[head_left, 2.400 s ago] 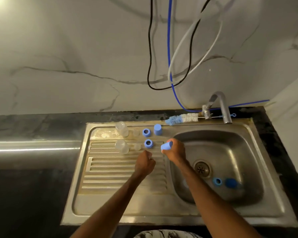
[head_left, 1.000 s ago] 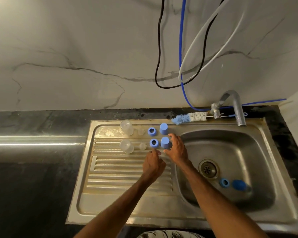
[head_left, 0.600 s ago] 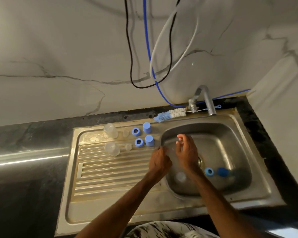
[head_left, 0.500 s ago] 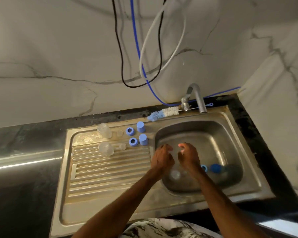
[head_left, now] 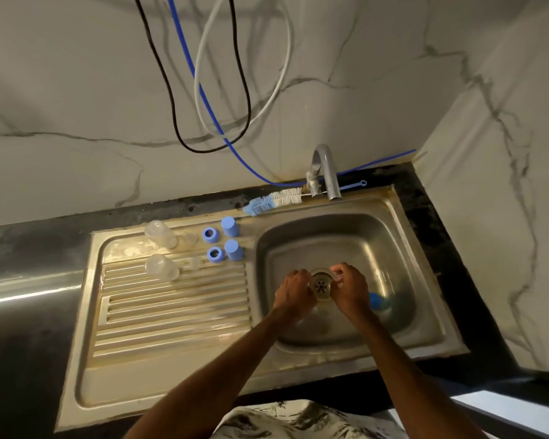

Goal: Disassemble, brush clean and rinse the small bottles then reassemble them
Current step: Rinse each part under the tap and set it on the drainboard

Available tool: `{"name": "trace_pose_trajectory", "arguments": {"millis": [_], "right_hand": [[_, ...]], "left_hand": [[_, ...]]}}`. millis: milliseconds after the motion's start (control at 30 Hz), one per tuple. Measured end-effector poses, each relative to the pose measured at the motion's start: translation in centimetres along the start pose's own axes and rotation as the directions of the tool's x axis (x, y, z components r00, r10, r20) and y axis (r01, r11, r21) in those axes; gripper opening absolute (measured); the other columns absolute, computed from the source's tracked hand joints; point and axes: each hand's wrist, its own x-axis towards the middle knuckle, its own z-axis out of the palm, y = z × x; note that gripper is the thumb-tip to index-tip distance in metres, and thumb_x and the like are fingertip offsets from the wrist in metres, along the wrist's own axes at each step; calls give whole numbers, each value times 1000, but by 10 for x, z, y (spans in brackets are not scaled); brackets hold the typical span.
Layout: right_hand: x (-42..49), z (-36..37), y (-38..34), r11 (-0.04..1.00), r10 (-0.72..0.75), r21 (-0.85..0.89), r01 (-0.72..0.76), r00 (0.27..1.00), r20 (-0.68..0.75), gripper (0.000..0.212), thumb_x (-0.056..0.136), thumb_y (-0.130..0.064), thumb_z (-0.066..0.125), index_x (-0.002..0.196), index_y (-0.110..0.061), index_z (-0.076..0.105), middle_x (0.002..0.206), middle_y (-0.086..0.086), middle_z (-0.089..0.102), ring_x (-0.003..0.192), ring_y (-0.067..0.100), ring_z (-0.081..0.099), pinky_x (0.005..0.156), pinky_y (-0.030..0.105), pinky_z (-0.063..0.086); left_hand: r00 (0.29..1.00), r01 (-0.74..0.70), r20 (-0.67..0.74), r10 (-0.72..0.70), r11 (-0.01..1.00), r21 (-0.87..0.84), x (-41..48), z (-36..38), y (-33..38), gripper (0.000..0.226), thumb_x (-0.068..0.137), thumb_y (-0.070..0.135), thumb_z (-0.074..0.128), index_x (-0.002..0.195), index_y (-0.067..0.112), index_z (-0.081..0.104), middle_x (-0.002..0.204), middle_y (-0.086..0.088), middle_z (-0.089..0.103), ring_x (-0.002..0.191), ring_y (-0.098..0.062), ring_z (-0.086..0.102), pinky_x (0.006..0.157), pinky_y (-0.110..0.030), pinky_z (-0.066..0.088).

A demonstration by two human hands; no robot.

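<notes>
- Steel sink basin (head_left: 393, 245) lay below both our hands.
- Our left hand (head_left: 293, 291) and right hand (head_left: 349, 288) were curled; whether they gripped anything, we couldn't tell.
- Clear bottles (head_left: 160, 264) and blue caps (head_left: 230, 250) stood on the drainboard (head_left: 171, 312).

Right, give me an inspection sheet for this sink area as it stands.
Surface: steel sink unit, ribbed drainboard stained.
Job's things: two clear bottles, two blue rings and two blue caps on the drainboard; another blue cap in the basin; bottle brush behind the basin.
Clutter: nothing seen.
Grippers: left hand and right hand curled over the drain; what they hold cannot be told.
Cables: black, blue and white cables loop down the wall.
Surroundings: marble-look wall, tap, dark counter.
</notes>
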Motion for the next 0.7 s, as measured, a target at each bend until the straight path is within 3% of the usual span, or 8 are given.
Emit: {"name": "trace_pose_trajectory", "arguments": {"millis": [100,200,300,400,500,700], "right_hand": [[2,15,7,987,-88,-111,115,971,221,34,78,-13,78,108,-23,68,111,-2,70,101,18,67,86,33,55],[-2,39,12,949,-122,-186,254,841,528,57,77,-20,82,129,-24,58,133,2,58,122,21,57,97,32,49],[-3,63,12,849,-131,-298,437,719,683,68,77,-35,81,135,-20,49,134,7,53,123,27,54,99,37,48],[-7,82,13,766,-161,-339,546,674,721,81,78,-37,79,145,-14,40,138,12,48,124,32,49,104,43,44],[-10,95,25,744,-178,-350,569,674,717,68,86,-36,72,144,-15,42,136,12,50,122,31,49,103,42,44],[-3,95,25,907,-126,-225,355,740,660,49,87,-36,68,129,-15,51,120,7,62,108,26,61,88,39,53]], "left_hand": [[997,67,-39,-67,998,-7,1,1,-6,32,93,17,56,125,16,58,131,-5,57,123,-24,55,101,-35,46],[989,129,-72,-130,991,-19,3,3,-18,37,93,12,58,130,12,55,134,-7,58,126,-26,54,101,-35,43],[976,206,-73,-207,978,-22,9,9,-31,34,92,15,62,125,14,56,130,-7,60,123,-27,56,99,-36,46],[967,250,-43,-250,968,-12,16,13,-42,37,87,11,65,123,12,57,127,-10,61,119,-29,58,98,-41,50],[960,277,-31,-277,961,-3,19,18,-50,39,85,11,66,122,13,57,125,-9,61,117,-29,58,96,-42,51],[959,285,4,-285,959,-3,22,20,-54,35,89,10,65,122,18,58,126,-4,59,118,-23,56,97,-41,52]]}}
